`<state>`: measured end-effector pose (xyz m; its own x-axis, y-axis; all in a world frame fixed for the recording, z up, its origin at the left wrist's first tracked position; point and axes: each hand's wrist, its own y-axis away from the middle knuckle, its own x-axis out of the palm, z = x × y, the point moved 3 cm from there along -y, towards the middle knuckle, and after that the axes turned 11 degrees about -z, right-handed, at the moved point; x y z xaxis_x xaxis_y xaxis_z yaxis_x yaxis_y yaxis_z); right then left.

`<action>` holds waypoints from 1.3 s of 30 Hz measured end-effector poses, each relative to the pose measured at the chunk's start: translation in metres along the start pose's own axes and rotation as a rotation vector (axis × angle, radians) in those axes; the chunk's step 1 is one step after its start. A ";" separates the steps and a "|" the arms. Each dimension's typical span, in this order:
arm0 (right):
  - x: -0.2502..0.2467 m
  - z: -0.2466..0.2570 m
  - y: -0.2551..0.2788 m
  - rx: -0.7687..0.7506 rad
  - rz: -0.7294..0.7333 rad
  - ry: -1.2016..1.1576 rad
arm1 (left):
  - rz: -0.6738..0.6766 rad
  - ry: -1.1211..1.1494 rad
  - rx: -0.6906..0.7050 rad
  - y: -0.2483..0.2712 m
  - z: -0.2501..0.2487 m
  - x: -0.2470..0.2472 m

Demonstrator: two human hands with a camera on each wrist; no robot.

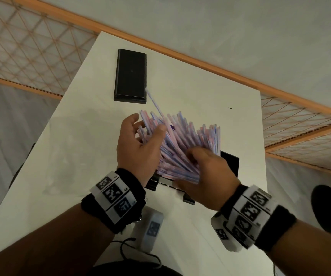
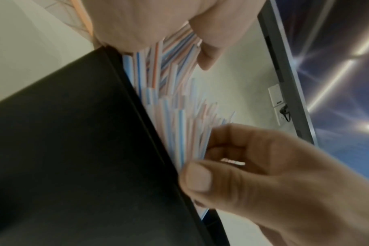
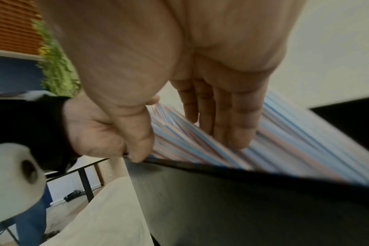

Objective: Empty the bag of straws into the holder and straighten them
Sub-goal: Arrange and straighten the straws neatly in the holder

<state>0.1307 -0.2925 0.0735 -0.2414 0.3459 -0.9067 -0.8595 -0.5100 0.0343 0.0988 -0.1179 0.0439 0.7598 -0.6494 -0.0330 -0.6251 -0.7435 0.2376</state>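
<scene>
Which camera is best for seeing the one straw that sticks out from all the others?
The head view. There the stray straw pokes up alone above the bunch, its tip near the black lid. The wrist views show only packed straws; that one cannot be picked out.

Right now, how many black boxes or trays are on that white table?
2. One flat black tray lies at the table's far end, with nothing in it. The other, the black holder, stands near the person under both hands, stuffed with straws. Others may be hidden.
</scene>
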 end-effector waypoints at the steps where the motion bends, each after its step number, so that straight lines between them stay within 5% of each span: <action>1: -0.002 -0.001 0.005 -0.027 -0.042 0.017 | -0.009 0.029 -0.024 0.000 0.000 0.001; 5: 0.011 -0.010 0.012 0.021 0.094 0.076 | -0.020 0.065 -0.010 0.004 -0.002 0.003; 10: 0.011 -0.013 0.011 -0.029 0.036 -0.027 | -0.029 0.174 -0.091 0.000 -0.002 0.003; 21: 0.026 -0.012 0.012 0.160 0.107 0.020 | -0.009 0.183 -0.113 -0.002 0.005 0.004; 32: 0.020 0.005 -0.002 0.037 0.158 -0.150 | 0.019 0.230 0.029 0.004 -0.007 -0.001; 39: 0.025 0.001 -0.003 0.018 0.212 0.046 | -0.004 0.202 0.013 -0.003 -0.007 0.001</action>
<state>0.1270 -0.2817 0.0514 -0.3975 0.1957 -0.8965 -0.7996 -0.5532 0.2338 0.1028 -0.1156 0.0501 0.7816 -0.6024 0.1615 -0.6236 -0.7487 0.2250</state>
